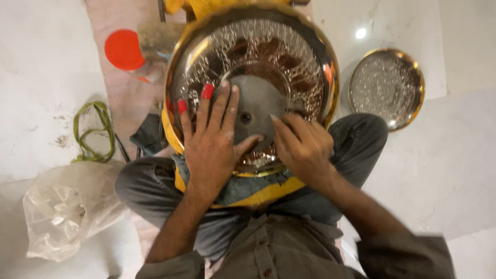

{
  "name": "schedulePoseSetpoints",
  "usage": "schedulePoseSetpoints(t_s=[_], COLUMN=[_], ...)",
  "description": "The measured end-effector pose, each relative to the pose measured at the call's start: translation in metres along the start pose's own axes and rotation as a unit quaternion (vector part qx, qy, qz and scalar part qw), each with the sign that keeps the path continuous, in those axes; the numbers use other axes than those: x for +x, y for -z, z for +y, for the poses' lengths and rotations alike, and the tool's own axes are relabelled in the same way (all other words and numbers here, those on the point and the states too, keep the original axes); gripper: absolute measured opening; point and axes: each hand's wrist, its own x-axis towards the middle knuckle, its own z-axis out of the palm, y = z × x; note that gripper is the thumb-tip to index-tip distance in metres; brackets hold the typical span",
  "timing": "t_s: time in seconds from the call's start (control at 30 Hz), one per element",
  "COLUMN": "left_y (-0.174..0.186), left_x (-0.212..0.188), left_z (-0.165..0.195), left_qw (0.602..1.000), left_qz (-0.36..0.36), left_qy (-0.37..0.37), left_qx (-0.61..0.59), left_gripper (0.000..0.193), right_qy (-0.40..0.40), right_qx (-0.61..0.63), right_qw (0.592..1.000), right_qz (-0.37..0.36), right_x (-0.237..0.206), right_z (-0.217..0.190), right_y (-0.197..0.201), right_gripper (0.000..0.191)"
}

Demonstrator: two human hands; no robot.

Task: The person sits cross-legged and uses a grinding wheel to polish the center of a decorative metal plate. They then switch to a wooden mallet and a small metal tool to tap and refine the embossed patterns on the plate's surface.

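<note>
We see the big tray (253, 77) at upper centre resting on the lap, a smaller plate (386, 87) on the floor (454, 155) to its right, a lid (124, 50) upper left, a bag (67, 206) lower left.

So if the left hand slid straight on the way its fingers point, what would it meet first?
The left hand already lies flat on the big brass plate. Straight on, its fingers would cross the embossed pattern to the plate's far rim, probably nothing else first.
</note>
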Motion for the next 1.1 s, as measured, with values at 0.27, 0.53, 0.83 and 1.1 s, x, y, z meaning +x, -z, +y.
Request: schedulePoseSetpoints(t_s=[0.27,0.53,0.83,1.1], left_y=[-0.002,-0.001,-0.001,-0.002], left_x=[-0.001,-0.001,-0.001,0.0], left_z=[-0.001,-0.001,-0.001,-0.001], left_qw=[1.0,1.0,1.0,1.0], left_qz=[0.012,0.006,0.005,0.009], left_qy=[-0.012,-0.01,-0.007,-0.012], left_qx=[-0.001,0.014,0.016,0.009], left_gripper=[0.104,0.103,0.101,0.102], right_qy=[-0.01,0.009,0.015,0.002], right_qx=[0.005,0.0,0.016,0.029], right_qw=[1.0,1.0,1.0,1.0], right_qz=[0.0,0.014,0.015,-0.001], right_x=[-0.002,-0.004,0.0,-0.012], right_z=[0.0,0.004,0.0,0.007], right_y=[-0.002,-0.006,-0.005,-0.007], right_gripper=[0.025,0.025,0.028,0.024])
